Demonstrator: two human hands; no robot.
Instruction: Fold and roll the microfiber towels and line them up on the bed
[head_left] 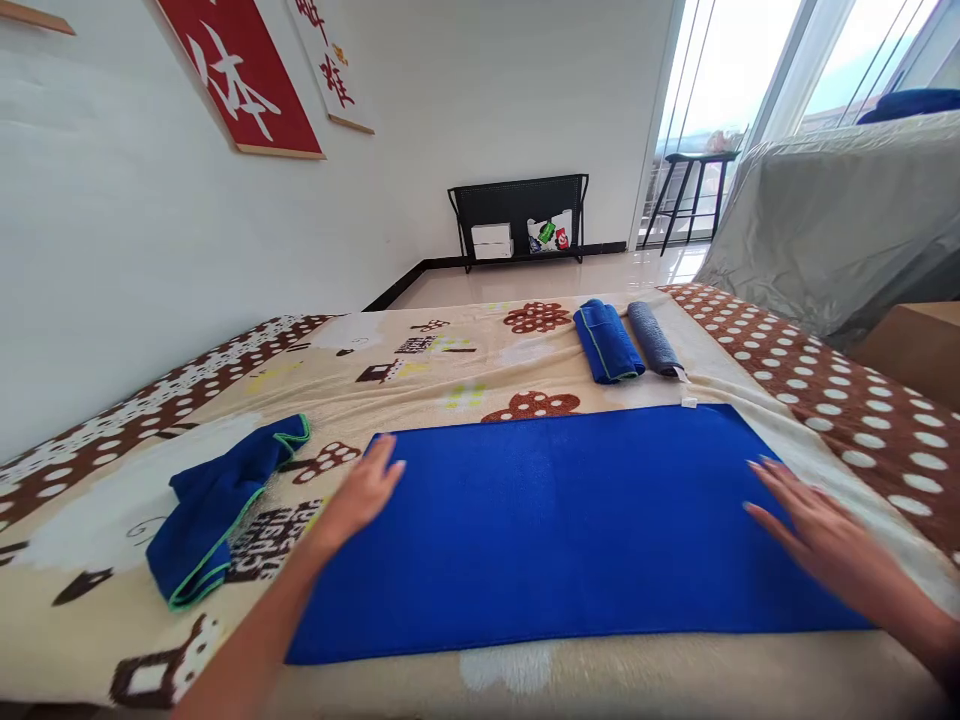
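A plain blue towel (555, 530) lies spread flat in front of me, its long side running left to right. My left hand (367, 485) rests at its far left corner, fingers extended and holding nothing. Over the right edge is my right hand (814, 520), fingers stretched out and apart, also with nothing in it. Whether the right palm presses on the cloth I cannot tell. To the left lies a crumpled blue towel with green edging (217, 505). Beyond the flat towel sit a rolled blue towel with green trim (607, 342) and a rolled grey towel (655, 338), side by side.
Everything lies on a cream blanket (420, 390) with brown, white-dotted borders. A black rack (521, 215) holding white boxes stands by the far wall. At right are a plastic-covered piece of furniture (847, 200), a cardboard box (915, 350) and a dark stool (694, 185).
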